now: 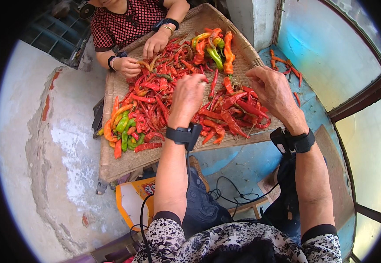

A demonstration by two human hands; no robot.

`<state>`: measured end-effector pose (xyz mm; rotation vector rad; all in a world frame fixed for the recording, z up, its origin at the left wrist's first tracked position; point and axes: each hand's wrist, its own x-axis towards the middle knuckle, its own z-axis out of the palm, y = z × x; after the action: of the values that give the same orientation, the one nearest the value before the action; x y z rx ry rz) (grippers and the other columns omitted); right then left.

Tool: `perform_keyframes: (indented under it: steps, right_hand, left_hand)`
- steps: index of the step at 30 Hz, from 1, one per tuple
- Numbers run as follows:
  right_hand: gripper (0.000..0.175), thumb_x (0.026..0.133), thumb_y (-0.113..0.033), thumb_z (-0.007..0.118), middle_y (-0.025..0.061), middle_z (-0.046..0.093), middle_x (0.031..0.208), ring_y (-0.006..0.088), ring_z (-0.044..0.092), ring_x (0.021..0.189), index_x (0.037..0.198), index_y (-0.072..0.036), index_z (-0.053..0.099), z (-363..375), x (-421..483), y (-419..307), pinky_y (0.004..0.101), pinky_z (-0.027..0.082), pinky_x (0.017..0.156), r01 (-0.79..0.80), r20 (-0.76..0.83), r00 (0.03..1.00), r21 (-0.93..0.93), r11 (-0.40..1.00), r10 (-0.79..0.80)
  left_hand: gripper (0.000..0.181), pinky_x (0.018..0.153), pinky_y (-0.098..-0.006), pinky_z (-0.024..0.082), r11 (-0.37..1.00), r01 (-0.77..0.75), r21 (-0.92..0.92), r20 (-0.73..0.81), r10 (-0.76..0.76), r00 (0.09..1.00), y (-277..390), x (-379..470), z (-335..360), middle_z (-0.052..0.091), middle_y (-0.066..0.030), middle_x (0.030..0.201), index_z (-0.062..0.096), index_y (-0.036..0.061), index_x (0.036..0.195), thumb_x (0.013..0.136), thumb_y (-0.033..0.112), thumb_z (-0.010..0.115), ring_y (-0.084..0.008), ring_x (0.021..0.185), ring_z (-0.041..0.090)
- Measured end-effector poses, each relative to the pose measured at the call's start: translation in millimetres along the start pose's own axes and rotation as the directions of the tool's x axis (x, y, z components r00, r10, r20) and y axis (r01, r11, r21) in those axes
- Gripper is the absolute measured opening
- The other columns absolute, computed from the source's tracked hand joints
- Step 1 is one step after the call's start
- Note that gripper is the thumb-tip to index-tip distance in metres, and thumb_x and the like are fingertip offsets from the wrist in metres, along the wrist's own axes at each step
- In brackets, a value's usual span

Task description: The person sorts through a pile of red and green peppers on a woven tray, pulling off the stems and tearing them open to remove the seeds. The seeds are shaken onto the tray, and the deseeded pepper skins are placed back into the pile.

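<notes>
My left hand (189, 97) is over the middle of a woven tray (243, 46), its fingers closed around a red chili pepper (205, 80) of which only a small bit shows. To the right, my right hand (272, 87) hovers by the tray's edge with thumb and forefinger close together; whether anything thin is between them is too small to tell. Between and below my hands lies a pile of red chili peppers (233, 110). A larger heap of red chilies (157, 85) spreads to the left of my left hand.
Across the tray, another person's hands (129, 67) pick among the chilies. Green and orange peppers (123, 126) lie at the tray's left, others (215, 54) at the back. Stray chilies (285, 64) rest on a blue surface beside frosted windows (328, 49). Black cables (236, 197) hang near my legs.
</notes>
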<state>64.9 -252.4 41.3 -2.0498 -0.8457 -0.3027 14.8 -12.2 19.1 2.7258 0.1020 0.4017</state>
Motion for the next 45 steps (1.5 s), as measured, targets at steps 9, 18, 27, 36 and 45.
perform_keyframes:
  steps: [9, 18, 27, 36, 45]
  right_hand:
    - [0.014, 0.082, -0.006, 0.058, 0.0186, 0.063, 0.086, 0.0372, 0.062, 0.081, 0.094, -0.001, 0.064, 5, -1, -1, 0.0425, 0.05, 0.073, 0.024, 0.013, 1.0, -0.028, 0.999, -0.024]
    - [0.015, 0.082, -0.005, 0.057, 0.0186, 0.063, 0.087, 0.0369, 0.062, 0.082, 0.095, -0.002, 0.063, 9, -1, -8, 0.0427, 0.05, 0.074, 0.043, 0.048, 0.998, -0.031, 0.999, -0.041]
    - [0.015, 0.082, -0.004, 0.056, 0.0198, 0.063, 0.088, 0.0378, 0.062, 0.081, 0.095, -0.003, 0.063, 23, -2, -3, 0.0445, 0.05, 0.074, 0.1, 0.139, 0.987, -0.162, 0.982, -0.078]
    - [0.016, 0.081, -0.005, 0.057, 0.0192, 0.062, 0.088, 0.0382, 0.062, 0.081, 0.096, -0.003, 0.063, 15, 0, -1, 0.0444, 0.05, 0.073, 0.087, 0.082, 0.994, -0.157, 0.984, -0.074]
    - [0.017, 0.085, -0.009, 0.058, 0.0186, 0.062, 0.091, 0.0371, 0.061, 0.085, 0.099, -0.001, 0.063, 7, -4, 0, 0.0425, 0.049, 0.074, 0.032, 0.115, 0.993, -0.153, 0.988, -0.014]
  left_hand:
    - [0.033, 0.081, -0.0406, 0.047, 0.991, 0.02, -0.129, 0.138, -0.002, 0.99, 5, 0, 8, 0.065, -0.0198, 0.091, 0.064, 0.0017, 0.107, 0.092, 0.026, 0.047, -0.0331, 0.087, 0.063]
    - [0.036, 0.069, -0.0317, 0.05, 0.97, 0.164, -0.181, -0.449, -0.23, 0.864, -33, -15, -58, 0.066, -0.0101, 0.088, 0.059, 0.0036, 0.123, 0.093, 0.023, 0.054, -0.0173, 0.072, 0.061]
    - [0.02, 0.075, -0.0381, 0.048, 0.948, -0.282, -0.149, -0.01, 0.284, 0.959, 34, -37, 11, 0.062, -0.0163, 0.087, 0.067, 0.0025, 0.096, 0.085, 0.018, 0.062, -0.0313, 0.081, 0.061]
    - [0.014, 0.065, -0.0224, 0.046, 0.725, 0.069, -0.685, 0.052, -0.046, 0.998, 38, -16, 1, 0.062, 0.0009, 0.08, 0.066, 0.004, 0.093, 0.085, 0.015, 0.068, -0.0059, 0.072, 0.056]
    - [0.028, 0.065, -0.0228, 0.051, 0.355, -0.231, -0.906, -0.399, -0.532, 0.747, -40, -10, -60, 0.059, -0.0027, 0.091, 0.054, 0.0027, 0.111, 0.089, 0.016, 0.065, -0.0078, 0.07, 0.056]
